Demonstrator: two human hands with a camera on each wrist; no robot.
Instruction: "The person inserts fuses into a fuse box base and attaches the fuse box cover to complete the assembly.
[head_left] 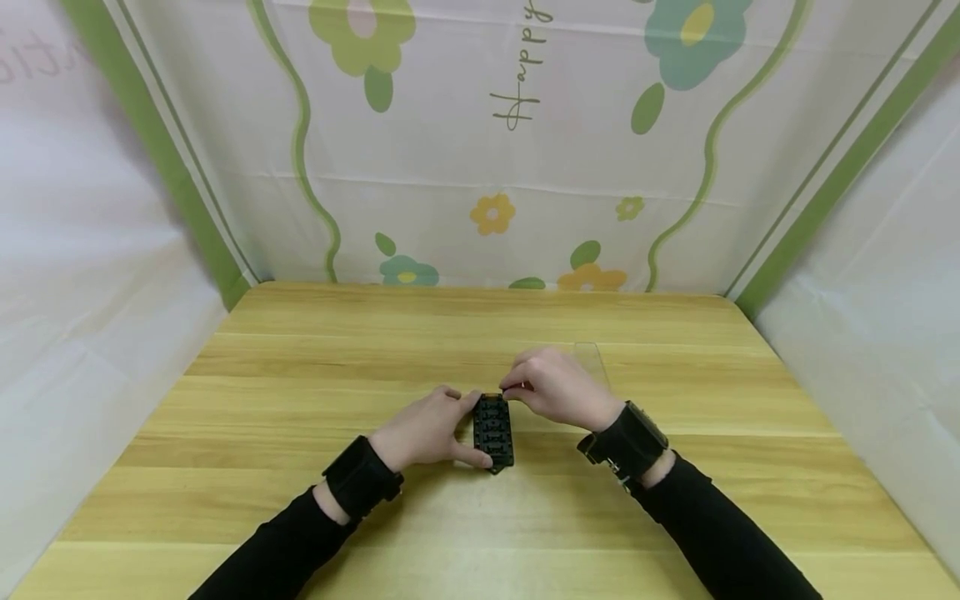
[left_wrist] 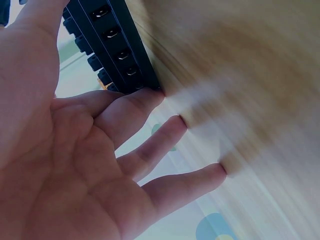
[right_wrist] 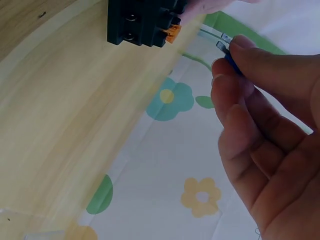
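Where the head camera looks: black block lies on wooden table.
Left wrist: left hand holds it between thumb and forefinger, other fingers spread.
Right wrist: right hand, curled, pinches a blue-sleeved piece near it.

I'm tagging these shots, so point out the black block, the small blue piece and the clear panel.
Black block (head_left: 493, 432): head view, middle of its ribbed upper face.
Small blue piece (right_wrist: 232, 63): right wrist view, its blue body.
Clear panel (head_left: 591, 358): head view, its uncovered far part.
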